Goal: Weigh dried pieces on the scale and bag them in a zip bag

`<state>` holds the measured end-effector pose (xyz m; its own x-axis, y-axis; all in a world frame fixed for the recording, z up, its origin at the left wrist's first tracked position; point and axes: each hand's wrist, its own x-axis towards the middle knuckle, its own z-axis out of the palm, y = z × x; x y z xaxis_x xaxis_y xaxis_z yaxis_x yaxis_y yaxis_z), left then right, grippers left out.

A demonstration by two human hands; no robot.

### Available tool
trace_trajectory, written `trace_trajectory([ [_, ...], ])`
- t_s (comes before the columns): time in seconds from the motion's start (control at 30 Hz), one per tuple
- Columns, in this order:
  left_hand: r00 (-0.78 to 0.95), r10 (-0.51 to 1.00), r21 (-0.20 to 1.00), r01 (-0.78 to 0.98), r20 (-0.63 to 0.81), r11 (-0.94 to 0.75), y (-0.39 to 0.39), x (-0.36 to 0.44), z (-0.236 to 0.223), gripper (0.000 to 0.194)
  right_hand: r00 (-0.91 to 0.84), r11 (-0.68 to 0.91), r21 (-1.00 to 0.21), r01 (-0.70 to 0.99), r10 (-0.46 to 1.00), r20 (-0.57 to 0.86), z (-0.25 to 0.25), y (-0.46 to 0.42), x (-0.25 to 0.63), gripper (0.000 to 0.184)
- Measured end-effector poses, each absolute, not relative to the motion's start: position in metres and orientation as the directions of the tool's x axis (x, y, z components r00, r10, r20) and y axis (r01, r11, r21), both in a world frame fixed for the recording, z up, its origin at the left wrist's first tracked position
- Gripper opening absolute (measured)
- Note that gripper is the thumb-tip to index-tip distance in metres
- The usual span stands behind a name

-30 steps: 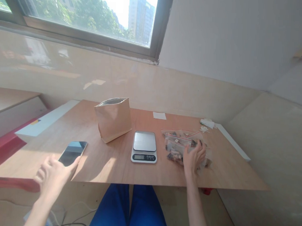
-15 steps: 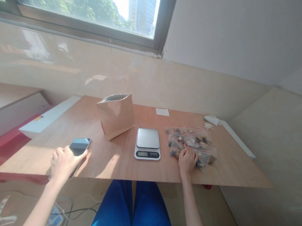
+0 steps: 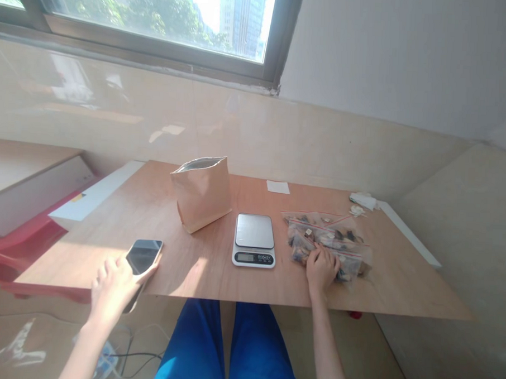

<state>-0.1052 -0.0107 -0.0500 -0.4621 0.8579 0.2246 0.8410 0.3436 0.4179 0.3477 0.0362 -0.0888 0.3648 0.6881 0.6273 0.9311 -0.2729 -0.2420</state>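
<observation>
My left hand (image 3: 113, 287) is closed around a dark smartphone (image 3: 143, 257), thumb along one side. The phone's lower end juts past the table's front edge, and its screen looks dark. With bent fingers, my right hand (image 3: 321, 269) grips the front one of several clear zip bags (image 3: 349, 266). These bags have red seal lines, overlap in a pile and hold small dark and brown pieces I cannot make out. Left of the pile lies a white kitchen scale (image 3: 254, 233) with a steel plate. A brown paper pouch (image 3: 203, 195) stands upright behind it to the left, its top open.
The wooden table (image 3: 215, 277) has a white paper slip (image 3: 278, 187) at its back. Crumpled white papers (image 3: 364, 201) lie at the back right. A red plastic stool (image 3: 28, 252) is at the left, and cables (image 3: 139, 355) run on the floor below.
My left hand has drawn the phone toward me, so its lower end now passes the table edge. The right hand stays at the bags. The whole view has shifted slightly.
</observation>
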Motion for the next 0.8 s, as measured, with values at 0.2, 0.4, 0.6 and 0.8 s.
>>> trace_trajectory([
  [0.2,-0.409,0.83,0.373,0.889,0.38,0.267,-0.017,-0.103,-0.061,0.057,0.384,-0.272,-0.273,0.923,0.692,0.611,-0.09,0.036,0.347,0.044],
  [0.4,-0.432,0.875,0.315,0.88,0.217,0.356,-0.016,-0.1,-0.048,0.068,0.405,-0.312,-0.269,0.911,0.791,0.458,-0.081,0.035,0.35,0.043],
  [0.6,-0.46,0.867,0.575,0.664,-0.19,0.478,-0.013,-0.132,-0.037,0.069,0.416,-0.394,-0.173,0.903,0.902,0.114,-0.054,0.049,0.365,0.047],
  [0.8,-0.366,0.877,0.781,0.428,-0.31,0.454,-0.013,-0.155,-0.045,0.068,0.36,-0.353,-0.074,0.933,0.924,0.128,-0.046,0.068,0.377,0.046],
])
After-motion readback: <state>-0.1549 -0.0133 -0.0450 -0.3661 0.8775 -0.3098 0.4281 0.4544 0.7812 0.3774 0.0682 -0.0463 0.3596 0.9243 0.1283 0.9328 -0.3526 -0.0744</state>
